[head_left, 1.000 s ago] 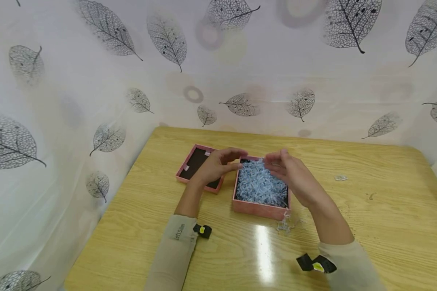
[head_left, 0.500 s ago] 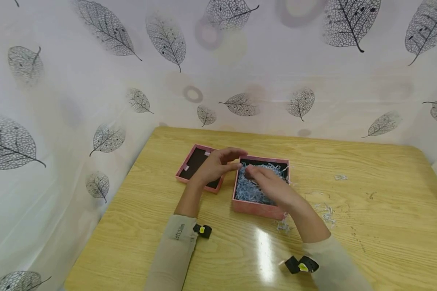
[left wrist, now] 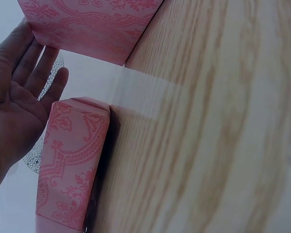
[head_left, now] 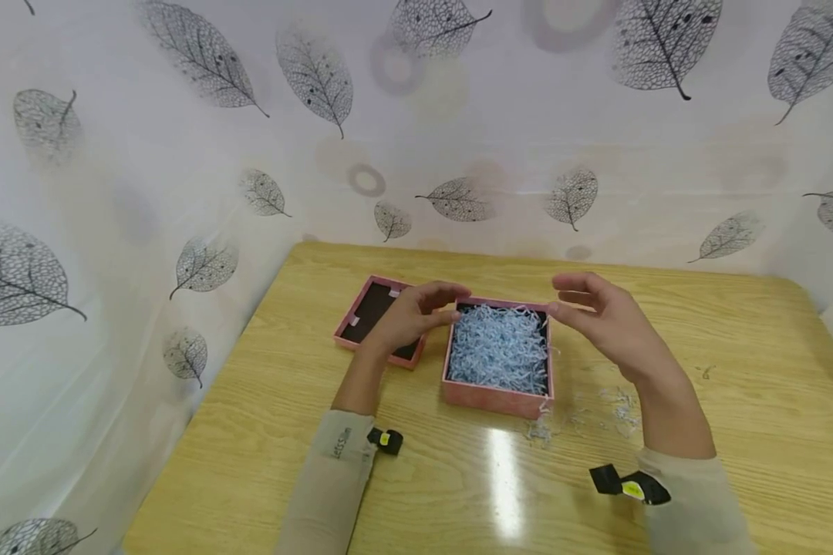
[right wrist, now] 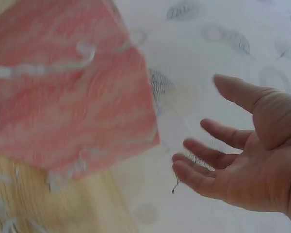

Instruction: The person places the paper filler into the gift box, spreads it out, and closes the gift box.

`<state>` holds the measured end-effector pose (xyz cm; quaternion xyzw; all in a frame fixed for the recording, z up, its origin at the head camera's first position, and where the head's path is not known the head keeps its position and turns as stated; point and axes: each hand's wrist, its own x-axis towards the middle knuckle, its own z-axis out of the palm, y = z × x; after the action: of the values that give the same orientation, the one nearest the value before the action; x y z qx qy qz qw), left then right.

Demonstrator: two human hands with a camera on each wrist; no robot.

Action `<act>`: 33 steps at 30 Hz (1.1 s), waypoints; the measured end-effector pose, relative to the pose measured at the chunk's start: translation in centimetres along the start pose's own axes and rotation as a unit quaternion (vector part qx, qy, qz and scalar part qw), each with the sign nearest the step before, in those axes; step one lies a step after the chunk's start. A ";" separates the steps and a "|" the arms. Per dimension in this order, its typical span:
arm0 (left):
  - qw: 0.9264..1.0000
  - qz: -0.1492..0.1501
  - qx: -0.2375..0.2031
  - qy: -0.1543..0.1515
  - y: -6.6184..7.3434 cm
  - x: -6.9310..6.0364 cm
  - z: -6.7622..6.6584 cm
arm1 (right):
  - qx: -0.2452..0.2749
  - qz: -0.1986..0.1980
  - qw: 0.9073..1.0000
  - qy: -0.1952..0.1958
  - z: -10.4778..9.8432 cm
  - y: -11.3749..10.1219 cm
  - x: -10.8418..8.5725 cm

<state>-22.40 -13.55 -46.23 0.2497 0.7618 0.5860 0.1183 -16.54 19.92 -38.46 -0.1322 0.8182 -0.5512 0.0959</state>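
A pink patterned box (head_left: pixel 493 398) stands on the table, filled with pale blue shredded paper (head_left: pixel 500 347). My left hand (head_left: pixel 416 312) is at its left rim. In the left wrist view the relaxed fingers of that hand rest against the side of the box (left wrist: pixel 97 29). My right hand (head_left: pixel 611 320) hovers just beyond the right rim, fingers spread and loosely bent. Nothing shows in its palm (right wrist: pixel 242 170) in the right wrist view. Beneath my left forearm lies the pink box lid (head_left: pixel 372 308), its dark inside facing up; the forearm hides part of it.
Loose paper shreds (head_left: pixel 623 408) lie to the right of the box, and another small clump (head_left: pixel 539 429) is at its front right corner. A curtain with leaf prints (head_left: pixel 458 139) borders the back and left of the wooden table (head_left: pixel 250 462).
My right hand came down into the box, pressing among the shreds, then lifted out to the right. More shreds lie on the table at right; a small clump farther back is now hidden.
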 end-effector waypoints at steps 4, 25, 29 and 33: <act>1.000 -0.001 0.000 0.000 -0.1 -0.2 -0.1 | -0.032 0.038 0.997 -0.059 -0.4 1.2 0.2; 1.000 -0.003 0.004 0.003 0.0 -0.1 -0.1 | -0.005 -0.022 0.999 -0.023 0.8 -0.9 -0.4; 1.000 0.000 0.005 0.002 -0.1 -0.1 -0.1 | 0.034 -0.067 0.997 -0.002 1.9 -1.8 -0.5; 1.000 0.008 0.005 0.001 0.0 0.1 0.0 | 0.067 -0.089 0.994 0.008 2.8 -2.5 -0.7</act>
<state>-22.55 -13.52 -46.23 0.2558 0.7628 0.5833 0.1122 -14.75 16.83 -37.16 -0.1931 0.7649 -0.6126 0.0486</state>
